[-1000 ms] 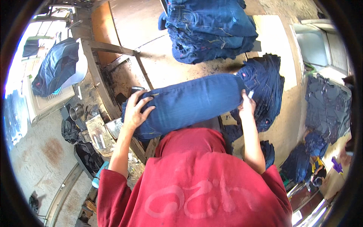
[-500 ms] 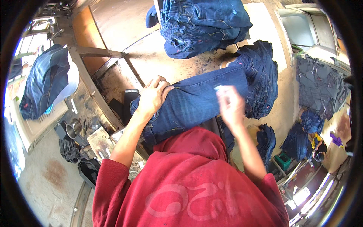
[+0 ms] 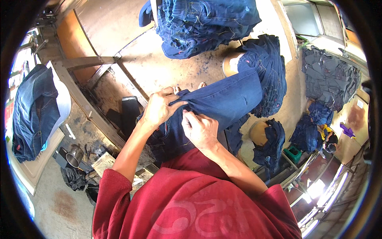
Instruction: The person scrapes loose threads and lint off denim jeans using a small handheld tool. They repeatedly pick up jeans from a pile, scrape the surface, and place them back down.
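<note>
The left hand is closed on a fold of the blue jeans, pinching the denim between thumb and fingers at the upper edge of the garment. The right hand sits just beside it, fingers curled onto the same fold; whether it grips the cloth or only presses it is not clear from this angle. The jeans lie across the worn work table, directly in front of the person's red shirt. A stack of folded jeans rests at the far side of the table, apart from the hands. Another dark denim pile touches the far end of the jeans.
</note>
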Motion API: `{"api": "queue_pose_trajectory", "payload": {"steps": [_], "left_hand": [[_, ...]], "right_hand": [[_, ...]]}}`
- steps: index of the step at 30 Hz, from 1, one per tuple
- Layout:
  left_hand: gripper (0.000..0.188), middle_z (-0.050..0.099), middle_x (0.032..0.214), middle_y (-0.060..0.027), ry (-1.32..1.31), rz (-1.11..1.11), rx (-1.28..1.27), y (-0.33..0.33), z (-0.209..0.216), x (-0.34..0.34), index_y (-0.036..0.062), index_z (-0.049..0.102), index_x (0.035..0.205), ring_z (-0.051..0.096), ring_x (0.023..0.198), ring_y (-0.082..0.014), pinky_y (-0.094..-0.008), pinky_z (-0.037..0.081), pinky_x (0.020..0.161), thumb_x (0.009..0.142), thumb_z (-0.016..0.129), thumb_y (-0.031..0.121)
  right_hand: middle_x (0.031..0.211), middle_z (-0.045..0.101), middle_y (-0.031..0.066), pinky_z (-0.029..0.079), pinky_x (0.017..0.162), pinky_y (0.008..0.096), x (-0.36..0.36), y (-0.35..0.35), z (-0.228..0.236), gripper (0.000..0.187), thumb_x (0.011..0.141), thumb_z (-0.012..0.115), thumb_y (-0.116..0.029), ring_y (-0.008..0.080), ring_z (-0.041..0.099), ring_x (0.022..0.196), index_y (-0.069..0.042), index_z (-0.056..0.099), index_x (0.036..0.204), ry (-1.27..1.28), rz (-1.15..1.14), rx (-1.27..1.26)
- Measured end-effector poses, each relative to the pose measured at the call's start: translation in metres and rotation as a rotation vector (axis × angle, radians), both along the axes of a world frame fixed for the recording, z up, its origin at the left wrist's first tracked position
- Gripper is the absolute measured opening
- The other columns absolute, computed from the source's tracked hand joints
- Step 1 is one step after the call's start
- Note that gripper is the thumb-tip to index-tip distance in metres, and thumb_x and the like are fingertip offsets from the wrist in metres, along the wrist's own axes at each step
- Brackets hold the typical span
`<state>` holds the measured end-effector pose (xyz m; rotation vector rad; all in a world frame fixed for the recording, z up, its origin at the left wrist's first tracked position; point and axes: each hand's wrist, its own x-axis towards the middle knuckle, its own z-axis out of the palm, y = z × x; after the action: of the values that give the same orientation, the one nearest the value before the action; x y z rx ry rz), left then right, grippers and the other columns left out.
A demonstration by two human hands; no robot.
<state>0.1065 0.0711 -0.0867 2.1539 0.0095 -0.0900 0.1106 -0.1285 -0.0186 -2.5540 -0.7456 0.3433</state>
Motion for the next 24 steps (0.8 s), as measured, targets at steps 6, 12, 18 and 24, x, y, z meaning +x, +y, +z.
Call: {"api": "queue_pose_trajectory", "payload": {"steps": [6,12,18,24], "left_hand": [[0.028,0.072,0.085,-0.0116,-0.047,0.024,-0.022,-0.001,-0.003,0.0,0.0011,0.083,0.093,0.074,0.075,-0.0307,-0.0399,0.061,0.072,0.085,0.092,0.026],[0.026,0.074,0.088,-0.0114,0.02,-0.007,-0.017,-0.001,-0.006,-0.002,0.0005,0.083,0.094,0.075,0.08,-0.0306,-0.0398,0.061,0.074,0.085,0.092,0.023],[0.026,0.072,0.085,-0.0109,-0.039,0.035,-0.013,-0.003,-0.005,-0.002,0.0006,0.082,0.091,0.074,0.076,-0.0316,-0.0396,0.061,0.073,0.085,0.093,0.023],[0.024,0.073,0.085,-0.0114,-0.027,0.039,0.0,-0.004,-0.004,-0.001,0.0006,0.081,0.088,0.075,0.075,-0.0313,-0.039,0.062,0.071,0.086,0.092,0.021]], "right_hand": [[0.064,0.068,0.0073,0.053,0.049,0.0395,0.004,0.004,0.002,0.007,0.096,0.077,-0.014,0.026,0.068,0.053,-0.011,0.072,0.092,0.017,-0.118,0.172],[0.067,0.07,0.0096,0.054,0.05,0.0393,0.006,0.001,0.001,0.003,0.096,0.076,-0.012,0.0265,0.07,0.054,-0.01,0.073,0.095,0.087,-0.026,-0.004],[0.068,0.073,0.0111,0.057,0.05,0.0427,0.009,-0.004,0.002,0.007,0.097,0.073,-0.015,0.031,0.072,0.055,-0.012,0.073,0.103,0.142,-0.08,0.06],[0.064,0.069,0.011,0.055,0.049,0.0414,0.011,-0.004,0.003,0.002,0.096,0.075,-0.011,0.0299,0.07,0.053,-0.01,0.073,0.096,0.206,0.006,-0.145]]}}
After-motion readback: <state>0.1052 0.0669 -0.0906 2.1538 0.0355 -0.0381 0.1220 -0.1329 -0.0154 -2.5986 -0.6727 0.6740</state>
